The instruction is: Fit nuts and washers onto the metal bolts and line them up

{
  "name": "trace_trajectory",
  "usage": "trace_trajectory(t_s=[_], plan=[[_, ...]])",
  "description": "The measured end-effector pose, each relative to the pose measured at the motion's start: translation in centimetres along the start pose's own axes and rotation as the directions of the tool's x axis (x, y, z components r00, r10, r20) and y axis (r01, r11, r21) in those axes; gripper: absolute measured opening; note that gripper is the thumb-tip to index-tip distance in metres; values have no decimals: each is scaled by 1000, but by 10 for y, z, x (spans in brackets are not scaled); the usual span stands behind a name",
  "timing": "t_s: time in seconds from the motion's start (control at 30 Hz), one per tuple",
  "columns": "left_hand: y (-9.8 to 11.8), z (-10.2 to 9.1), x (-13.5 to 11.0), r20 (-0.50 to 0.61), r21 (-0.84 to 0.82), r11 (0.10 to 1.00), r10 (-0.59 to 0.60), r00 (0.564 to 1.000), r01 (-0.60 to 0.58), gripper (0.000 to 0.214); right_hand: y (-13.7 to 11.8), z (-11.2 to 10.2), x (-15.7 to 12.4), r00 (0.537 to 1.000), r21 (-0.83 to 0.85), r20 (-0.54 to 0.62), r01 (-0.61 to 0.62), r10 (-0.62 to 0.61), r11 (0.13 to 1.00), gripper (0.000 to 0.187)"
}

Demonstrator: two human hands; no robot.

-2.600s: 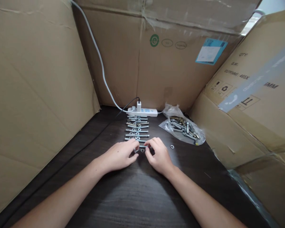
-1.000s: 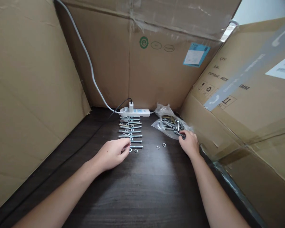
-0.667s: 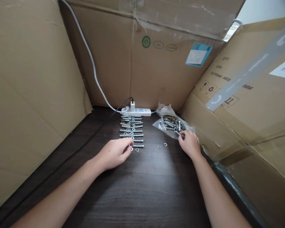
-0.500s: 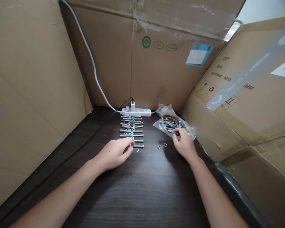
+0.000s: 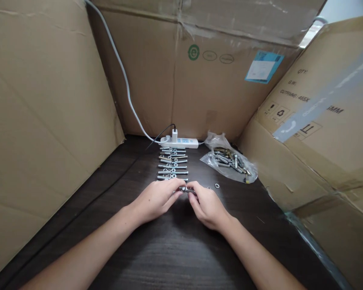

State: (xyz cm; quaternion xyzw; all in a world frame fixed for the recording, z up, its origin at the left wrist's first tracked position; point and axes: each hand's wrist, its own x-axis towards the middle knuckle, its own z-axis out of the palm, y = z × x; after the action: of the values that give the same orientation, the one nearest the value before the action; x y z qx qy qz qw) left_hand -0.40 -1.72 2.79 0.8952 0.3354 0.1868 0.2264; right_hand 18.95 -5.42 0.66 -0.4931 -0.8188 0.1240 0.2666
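Both hands meet in front of the row of parts. Between their fingertips is a metal bolt (image 5: 188, 190), partly hidden by the fingers. My left hand (image 5: 157, 199) pinches its left end, where a nut-like piece shows. The thumb and fingers of my right hand (image 5: 208, 204) close round its right end. Just beyond them, several bolts (image 5: 181, 166) lie in parallel rows, with sleeves (image 5: 163, 166), washers and nuts laid beside them. A ring washer (image 5: 217, 186) rests right of the hands, and a second ring is partly covered by the right hand.
An open clear plastic bag (image 5: 210, 161) of loose metal bolts (image 5: 230, 158) lies at the back right. Behind the rows stands a white power strip (image 5: 192, 143) with a plugged-in charger (image 5: 174, 135). A black cable (image 5: 109, 185) crosses the dark table (image 5: 175, 257). Cardboard boxes (image 5: 211, 92) wall three sides.
My right hand has come from the plastic bag to the middle and met my left hand, with a bolt now held between them. The camera view has shifted slightly.
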Motion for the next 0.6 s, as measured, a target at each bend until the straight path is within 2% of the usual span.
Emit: trace_trajectory(t_s=[0.17,0.37,0.47,0.53,0.6], plan=[[1,2,-1,16,-25,1000,14,1000,-13,21,-2,0,0,999,4,34,10,-10,1000,24],[2,5,-1,46,-40,997,-66,997,68,19,1,5,0,999,-93,20,41,-39,995,22],[1,4,0,64,28,996,-82,995,81,32,-1,6,0,997,-105,40,70,-66,992,19],[1,2,0,21,55,993,-108,994,107,36,-3,6,0,996,-110,53,77,-71,991,19],[3,0,-1,-75,23,994,-104,992,106,30,-3,6,0,997,-123,51,65,-59,990,18]])
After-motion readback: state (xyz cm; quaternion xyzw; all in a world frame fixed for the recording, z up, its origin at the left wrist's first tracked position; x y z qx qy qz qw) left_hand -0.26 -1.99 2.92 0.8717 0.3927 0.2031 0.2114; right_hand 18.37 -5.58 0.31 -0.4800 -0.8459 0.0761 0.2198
